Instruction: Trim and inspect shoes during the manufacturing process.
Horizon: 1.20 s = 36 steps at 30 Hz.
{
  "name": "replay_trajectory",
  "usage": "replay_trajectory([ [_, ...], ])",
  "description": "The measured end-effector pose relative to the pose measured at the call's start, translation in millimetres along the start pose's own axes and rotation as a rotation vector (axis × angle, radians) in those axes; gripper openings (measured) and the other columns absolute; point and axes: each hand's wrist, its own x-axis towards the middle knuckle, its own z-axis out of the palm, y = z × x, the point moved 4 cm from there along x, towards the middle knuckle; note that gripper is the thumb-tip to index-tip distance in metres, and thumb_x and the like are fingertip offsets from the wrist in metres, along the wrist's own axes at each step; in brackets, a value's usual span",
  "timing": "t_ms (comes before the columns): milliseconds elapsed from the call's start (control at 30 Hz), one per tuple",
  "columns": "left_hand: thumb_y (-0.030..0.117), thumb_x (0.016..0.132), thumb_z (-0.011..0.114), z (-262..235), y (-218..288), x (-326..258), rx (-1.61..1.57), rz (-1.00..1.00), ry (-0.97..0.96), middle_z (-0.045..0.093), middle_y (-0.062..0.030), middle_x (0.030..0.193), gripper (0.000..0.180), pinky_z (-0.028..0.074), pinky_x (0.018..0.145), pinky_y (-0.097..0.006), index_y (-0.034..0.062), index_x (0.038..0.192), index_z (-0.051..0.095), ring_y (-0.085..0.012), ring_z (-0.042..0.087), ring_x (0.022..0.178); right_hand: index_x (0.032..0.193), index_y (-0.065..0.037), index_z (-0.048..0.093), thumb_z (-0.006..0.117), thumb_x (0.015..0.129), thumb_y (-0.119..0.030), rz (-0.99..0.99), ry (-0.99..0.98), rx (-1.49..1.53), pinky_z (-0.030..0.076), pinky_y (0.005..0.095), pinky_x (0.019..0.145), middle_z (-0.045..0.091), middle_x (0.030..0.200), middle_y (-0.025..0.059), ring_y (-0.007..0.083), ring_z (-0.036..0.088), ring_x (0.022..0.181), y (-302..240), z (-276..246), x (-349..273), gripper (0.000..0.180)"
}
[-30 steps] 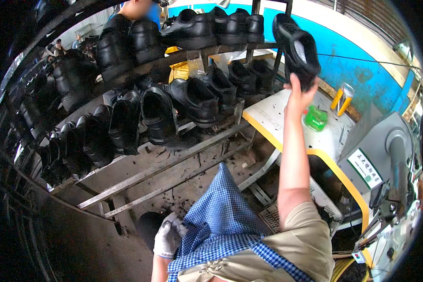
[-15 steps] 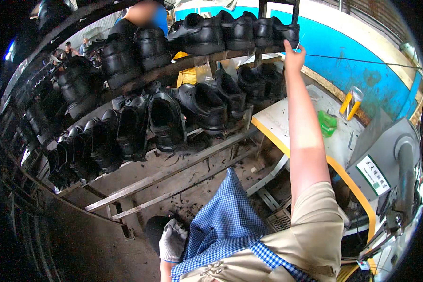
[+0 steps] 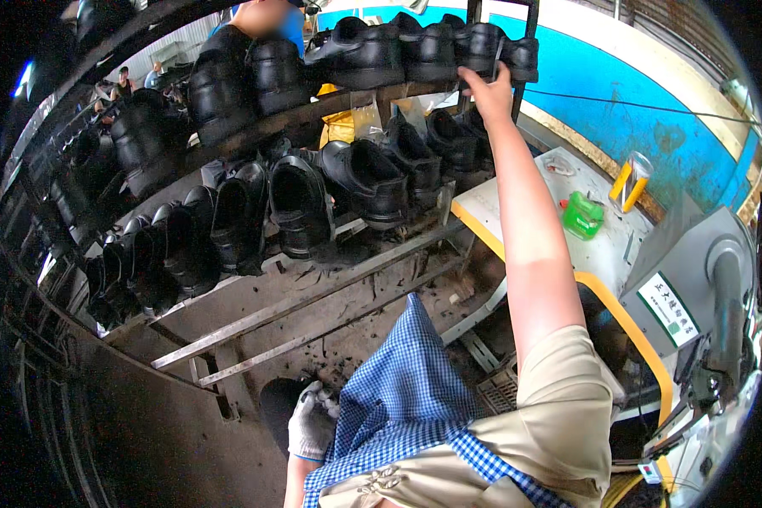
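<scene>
Reaching up and forward, the right hand (image 3: 488,91) rests its fingers against a black shoe (image 3: 491,44) at the right end of the upper shelf (image 3: 313,114) of a curved metal rack (image 3: 313,292); the fingers curl onto the shoe's lower edge, but whether they clasp it or merely touch it cannot be told from this view. The shoe sits on its sole in a row of like black shoes (image 3: 372,51), its long axis running roughly along the shelf, left to right; which end is the toe is hard to make out. The left hand (image 3: 311,421), in a pale work glove, hangs low beside a blue checked apron (image 3: 406,398), loosely curled and holding nothing that can be seen. A lower shelf carries further shoes (image 3: 296,203), tilted with their openings facing the viewer. To the right, a yellow-edged counter (image 3: 525,203) bears a green bottle (image 3: 582,215) and a yellow-and-clear container (image 3: 631,179), beside a grey machine (image 3: 694,288). Risk, as a judgement: the shoe lies close to the shelf's end and to an upright black bar (image 3: 529,34), so a careless push or pull at full stretch could tip it off the edge, or nudge its neighbour out of line; a fall would land near the counter and its bottle.
</scene>
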Motion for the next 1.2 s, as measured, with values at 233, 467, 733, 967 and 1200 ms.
replay_trajectory([
  [233, 0.019, 0.091, 0.054, -15, -11, -4, 0.022, -0.082, -0.023, 0.059, -0.0075, 0.091, 0.029, 0.049, 0.068, -0.033, 0.0057, 0.118, 0.053, -0.0207, 0.058, 0.080, 0.131, -0.003, 0.029, 0.073, 0.073, -0.005, -0.311, 0.443, 0.300, 0.049, 0.0312, 0.078, 0.057, 0.108, 0.0159, 0.0196, 0.059, 0.091, -114, -78, -83, 0.073],
  [467, 0.020, 0.087, 0.062, 2, 6, -12, 0.071, 0.031, -0.154, 0.055, -0.0050, 0.090, 0.035, 0.045, 0.070, -0.032, 0.0071, 0.118, 0.053, -0.0200, 0.053, 0.077, 0.137, -0.002, 0.032, 0.071, 0.069, -0.032, -0.449, 0.357, 0.473, 0.043, 0.0473, 0.098, 0.045, 0.128, 0.0202, 0.0349, 0.050, 0.115, -192, -139, -236, 0.084],
  [733, 0.023, 0.085, 0.062, 89, 67, -39, 0.824, 0.716, -0.191, 0.058, -0.0080, 0.109, 0.051, 0.042, 0.090, -0.032, 0.0000, 0.128, 0.046, -0.0175, 0.054, 0.102, 0.130, -0.002, 0.040, 0.070, 0.062, -0.013, 0.518, -0.743, 0.659, 0.040, 0.0321, 0.095, 0.047, 0.122, 0.0090, 0.0169, 0.049, 0.109, -136, -22, -365, 0.075],
  [967, 0.019, 0.088, 0.060, 68, 71, -13, 0.933, 0.370, 0.102, 0.061, -0.0040, 0.105, 0.032, 0.043, 0.086, -0.026, -0.0004, 0.113, 0.058, -0.0108, 0.055, 0.096, 0.130, -0.001, 0.041, 0.079, 0.060, -0.011, 0.183, -1.055, 0.409, 0.045, 0.0273, 0.088, 0.044, 0.115, 0.0074, 0.0169, 0.051, 0.105, -132, 14, -434, 0.080],
  [1200, 0.010, 0.084, 0.062, 69, 66, -25, 0.464, 0.224, -0.126, 0.066, -0.0025, 0.095, 0.024, 0.046, 0.077, -0.023, 0.0011, 0.107, 0.062, -0.0086, 0.058, 0.084, 0.131, -0.003, 0.045, 0.085, 0.061, -0.023, 0.062, -1.178, 0.334, 0.050, 0.0278, 0.075, 0.048, 0.124, 0.0111, 0.0182, 0.058, 0.094, -126, 13, -443, 0.083],
])
